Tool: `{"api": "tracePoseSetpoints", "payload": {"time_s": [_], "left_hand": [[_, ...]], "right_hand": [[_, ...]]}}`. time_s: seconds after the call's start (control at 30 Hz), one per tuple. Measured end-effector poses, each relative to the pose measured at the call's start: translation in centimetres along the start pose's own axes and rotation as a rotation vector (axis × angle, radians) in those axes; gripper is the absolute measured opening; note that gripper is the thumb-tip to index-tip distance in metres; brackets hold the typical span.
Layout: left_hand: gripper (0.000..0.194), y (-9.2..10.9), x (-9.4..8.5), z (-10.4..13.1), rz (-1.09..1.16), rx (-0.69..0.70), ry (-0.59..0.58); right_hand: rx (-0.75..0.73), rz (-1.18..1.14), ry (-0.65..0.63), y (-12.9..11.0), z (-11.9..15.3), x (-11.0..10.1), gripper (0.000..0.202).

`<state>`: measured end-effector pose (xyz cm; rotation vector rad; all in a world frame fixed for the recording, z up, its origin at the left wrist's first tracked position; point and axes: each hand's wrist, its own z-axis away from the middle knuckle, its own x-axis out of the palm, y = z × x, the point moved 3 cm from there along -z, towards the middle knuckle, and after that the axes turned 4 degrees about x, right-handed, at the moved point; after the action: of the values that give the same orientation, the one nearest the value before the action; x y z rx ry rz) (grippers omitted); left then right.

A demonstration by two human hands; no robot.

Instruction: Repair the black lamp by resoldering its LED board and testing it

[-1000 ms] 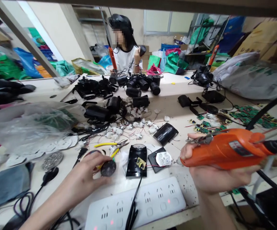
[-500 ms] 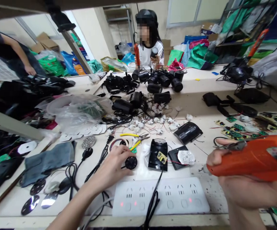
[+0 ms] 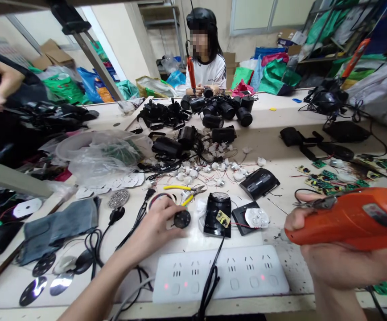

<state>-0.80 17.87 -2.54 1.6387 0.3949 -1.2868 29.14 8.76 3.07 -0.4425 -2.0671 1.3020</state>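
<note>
Black disc (image 3: 182,219), pinched in my left hand (image 3: 158,219), could slip if held loosely; my right hand (image 3: 339,265) wraps around an electric screwdriver (image 3: 347,218).

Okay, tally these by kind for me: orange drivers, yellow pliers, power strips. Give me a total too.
Orange drivers: 3 (one in the right hand, held driver; front driver by the person opposite; far-right driver)
Yellow pliers: 1
Power strips: 1
Total: 5
</note>
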Motion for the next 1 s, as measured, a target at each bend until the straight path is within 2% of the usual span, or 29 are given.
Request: {"api": "tracePoseSetpoints", "payload": {"time_s": [0.07, 0.13, 0.3, 0.47, 0.63, 0.77, 0.83, 0.9, 1.0], "left_hand": [[0.039, -0.9, -1.1, 0.5, -0.016, -0.036, 0.083], [0.04, -1.5, -1.5, 0.9, -0.041, -0.051, 0.11], [0.04, -1.0, 0.3, 1.2, -0.076, 0.017, -0.013], [0.042, -0.1, 1.2, 0.3, -0.122, -0.002, -0.121], [0.045, -0.2, 1.2, 0.1, -0.111, 0.004, -0.124], [0.046, -1.4, 1.1, 0.4, -0.123, 0.043, -0.116], [0.05, -1.6, 0.5, -0.2, -0.116, 0.078, -0.085], [0.049, -0.5, -0.3, -1.5, -0.108, 0.164, -0.01], [0.033, 4.4, -0.7, -4.3, -0.115, 0.345, 0.065]], "right_hand": [[0.007, 0.002, -0.015, 0.2, -0.1, -0.1, 0.048], [0.011, 0.002, -0.033, 0.4, -0.2, 0.0, 0.05], [0.03, 0.001, -0.068, 0.9, 0.0, 0.2, 0.057], [0.01, -0.008, -0.062, 0.9, 0.2, 0.2, 0.055], [0.009, 0.001, -0.04, 0.9, -0.1, 0.0, 0.053], [0.067, -0.071, -0.035, 1.5, -0.3, -0.2, 0.063], [0.095, -0.081, -0.044, 1.9, -0.3, -0.3, 0.067], [0.09, -0.079, -0.058, 2.1, -0.4, -0.3, 0.071], [0.06, -0.083, -0.052, 2.0, -0.5, -0.4, 0.077]]}}
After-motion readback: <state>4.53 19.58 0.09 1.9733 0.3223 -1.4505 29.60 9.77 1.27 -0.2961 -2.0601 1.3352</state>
